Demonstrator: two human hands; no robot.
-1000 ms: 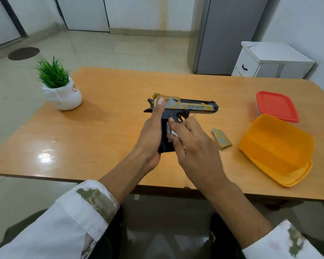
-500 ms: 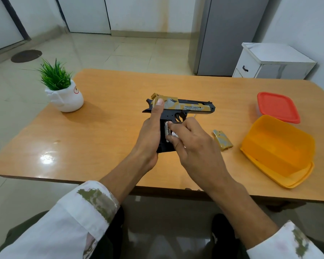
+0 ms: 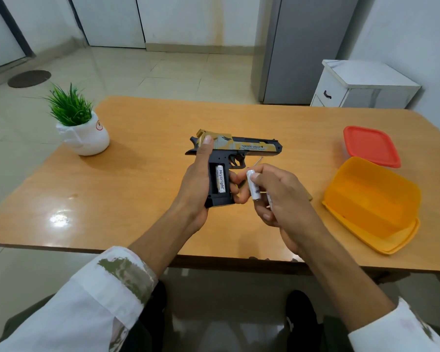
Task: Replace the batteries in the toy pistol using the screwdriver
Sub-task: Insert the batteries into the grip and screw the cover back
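Your right hand (image 3: 282,199) pinches a white cylindrical battery (image 3: 254,185) just beside the black-and-tan plastic toy pistol (image 3: 252,147). Your left hand (image 3: 197,184) grips the pistol's handle above the wooden table (image 3: 137,199). In the open handle sits a second white battery (image 3: 220,181) marked "Heybright"; the slide reads "DESERT EAGLE". To the right sits an open orange plastic tub (image 3: 371,199), and beyond it a red-lidded box (image 3: 371,146), its contents hidden. Far left, a white pot (image 3: 87,141) holds green grass.
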